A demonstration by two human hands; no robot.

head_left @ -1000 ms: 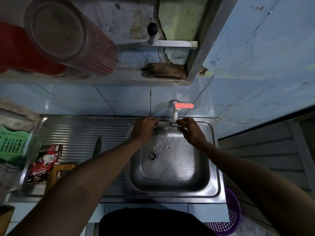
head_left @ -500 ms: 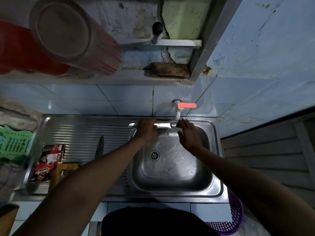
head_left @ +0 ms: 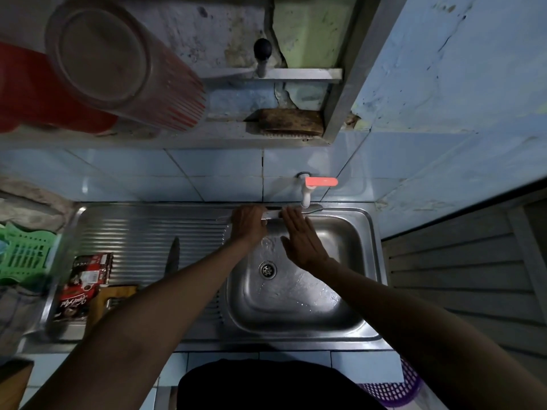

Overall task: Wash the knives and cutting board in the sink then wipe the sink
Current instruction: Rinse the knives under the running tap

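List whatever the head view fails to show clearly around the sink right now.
- Knife under the tap: the left hand covers its handle; the blade is a blurred strip between the hands.
- Right hand: fingers straight, contact with the blade unclear.
- Cutting board: the left forearm hides most of it.
- Second knife: the same forearm hides its lower end.
- Purple basket: cut off by the bottom edge.

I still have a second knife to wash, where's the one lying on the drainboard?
In the head view, the knife lies on the ribbed drainboard left of the sink basin, beside the left forearm, between the red packet and the basin.
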